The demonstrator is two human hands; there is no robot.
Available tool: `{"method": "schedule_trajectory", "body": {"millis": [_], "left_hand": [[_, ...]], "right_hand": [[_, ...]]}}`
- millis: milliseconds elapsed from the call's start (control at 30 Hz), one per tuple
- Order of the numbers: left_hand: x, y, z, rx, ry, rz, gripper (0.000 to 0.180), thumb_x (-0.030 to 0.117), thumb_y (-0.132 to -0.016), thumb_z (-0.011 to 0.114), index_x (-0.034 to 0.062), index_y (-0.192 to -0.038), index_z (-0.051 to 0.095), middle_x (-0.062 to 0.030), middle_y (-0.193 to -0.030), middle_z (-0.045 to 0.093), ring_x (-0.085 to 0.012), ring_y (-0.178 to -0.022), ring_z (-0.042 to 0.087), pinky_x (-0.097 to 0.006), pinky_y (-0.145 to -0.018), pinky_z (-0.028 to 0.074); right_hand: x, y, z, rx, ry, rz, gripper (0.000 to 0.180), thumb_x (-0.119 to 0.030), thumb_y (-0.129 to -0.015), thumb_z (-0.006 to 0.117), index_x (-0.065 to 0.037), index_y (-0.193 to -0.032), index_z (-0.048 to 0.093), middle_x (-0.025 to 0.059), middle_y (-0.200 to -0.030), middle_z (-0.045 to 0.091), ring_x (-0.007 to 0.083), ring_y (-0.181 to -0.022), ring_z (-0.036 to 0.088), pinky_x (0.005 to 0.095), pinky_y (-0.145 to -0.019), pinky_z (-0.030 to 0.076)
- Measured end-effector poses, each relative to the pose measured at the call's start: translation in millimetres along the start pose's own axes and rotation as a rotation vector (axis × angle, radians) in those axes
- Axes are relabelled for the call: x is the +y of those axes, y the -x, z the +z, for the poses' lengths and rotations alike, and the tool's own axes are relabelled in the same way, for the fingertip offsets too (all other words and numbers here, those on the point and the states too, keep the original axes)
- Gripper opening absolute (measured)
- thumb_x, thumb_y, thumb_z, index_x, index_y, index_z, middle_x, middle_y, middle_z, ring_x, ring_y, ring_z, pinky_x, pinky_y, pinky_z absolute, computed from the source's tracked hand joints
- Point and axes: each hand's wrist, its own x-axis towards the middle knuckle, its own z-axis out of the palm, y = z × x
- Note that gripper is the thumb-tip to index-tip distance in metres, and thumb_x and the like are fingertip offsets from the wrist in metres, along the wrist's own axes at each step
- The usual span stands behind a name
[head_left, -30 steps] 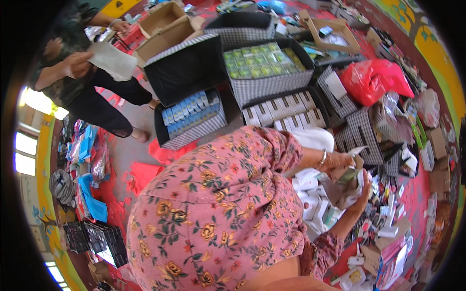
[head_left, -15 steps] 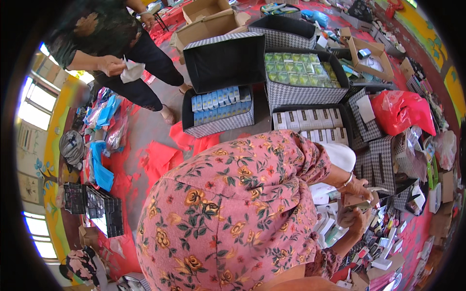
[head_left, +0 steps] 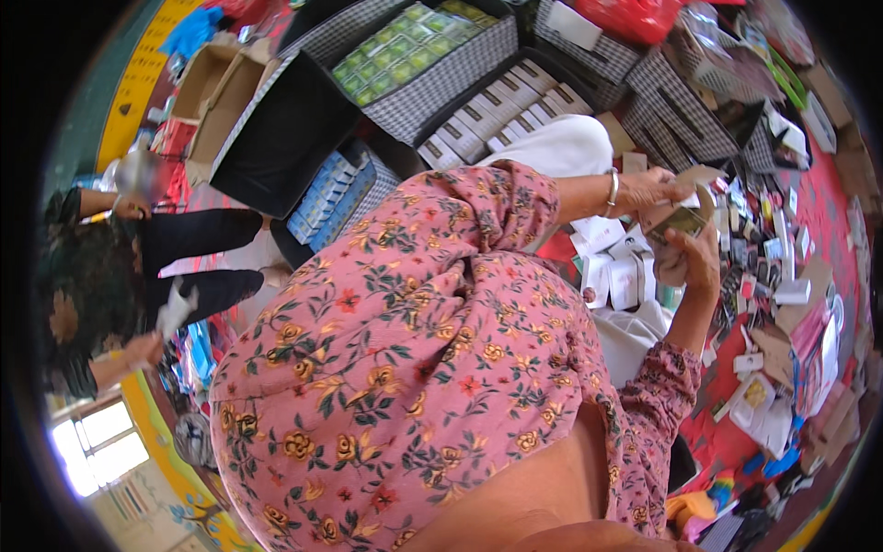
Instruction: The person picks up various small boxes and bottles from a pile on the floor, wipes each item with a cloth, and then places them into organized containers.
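A small cardboard box (head_left: 679, 219) with raised flaps and a greenish face is held between my two hands at the right. My left hand (head_left: 648, 190), with a bracelet at its wrist, grips the box from the upper left. My right hand (head_left: 696, 258) curls its fingers round the lower right side. Some of the box is hidden behind the fingers. Below my hands, several white cartons (head_left: 609, 276) lie between my white-trousered legs. Just beyond, a pile of mixed small boxes and packets (head_left: 759, 248) spreads over the floor.
Checkered bins with green packs (head_left: 405, 53), white boxes (head_left: 487, 115) and blue boxes (head_left: 322, 198) stand ahead. A black-lined bin (head_left: 285, 138) leans beside them. Another person (head_left: 92, 304) at the left holds something white. A red plastic bag (head_left: 630, 17) lies at the top.
My view has turned, so the bins and the other person shift left and tilt. Both hands stay on the small cardboard box, whose greenish face shows more now.
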Motion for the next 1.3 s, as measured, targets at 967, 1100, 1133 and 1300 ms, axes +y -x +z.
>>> {"method": "schedule_trajectory", "body": {"millis": [967, 1100, 1133, 1300], "left_hand": [[82.3, 116.8, -165.2, -0.016, 0.478, 0.397, 0.070, 0.056, -0.083, 0.039, 0.0052, -0.130, 0.029, -0.0194, -0.131, 0.034, -0.0332, -0.120, 0.035, -0.046, -0.098, 0.030], [92.6, 57.3, -81.9, -0.003, 0.162, 0.248, 0.073, 0.047, -0.081, 0.053, 0.0138, -0.135, 0.017, -0.0183, -0.127, 0.038, -0.0313, -0.114, 0.042, -0.043, -0.091, 0.039], [98.1, 39.7, -47.7, 0.016, 0.089, 0.253, 0.075, 0.046, -0.081, 0.054, 0.0146, -0.136, 0.014, -0.0181, -0.127, 0.039, -0.0307, -0.114, 0.043, -0.042, -0.090, 0.040], [113.8, -10.8, 0.1, 0.025, -0.125, 0.502, 0.057, 0.025, -0.075, 0.067, 0.0039, -0.120, 0.039, -0.0107, -0.109, 0.053, -0.0186, -0.090, 0.057, -0.033, -0.074, 0.050]], "right_hand": [[9.6, -27.2, -59.2, 0.115, -1.229, -0.125, 0.031, -0.020, -0.078, 0.063, -0.003, -0.103, 0.055, 0.0096, -0.093, 0.061, 0.0224, -0.080, 0.059, 0.0362, -0.071, 0.049], [-54.9, -57.6, 0.6, 0.152, -0.974, -0.221, 0.030, -0.019, -0.074, 0.068, -0.005, -0.098, 0.056, 0.0042, -0.085, 0.061, 0.0151, -0.067, 0.059, 0.0275, -0.060, 0.050], [-66.5, -57.1, 3.0, 0.135, -0.828, -0.242, 0.033, -0.018, -0.074, 0.068, -0.004, -0.100, 0.054, 0.0036, -0.087, 0.061, 0.0136, -0.069, 0.059, 0.0263, -0.061, 0.050], [-92.1, -56.4, 9.8, 0.186, -0.303, -0.246, 0.041, -0.016, -0.072, 0.067, -0.005, -0.108, 0.051, 0.0072, -0.095, 0.057, 0.0146, -0.084, 0.056, 0.0287, -0.072, 0.047]]}}
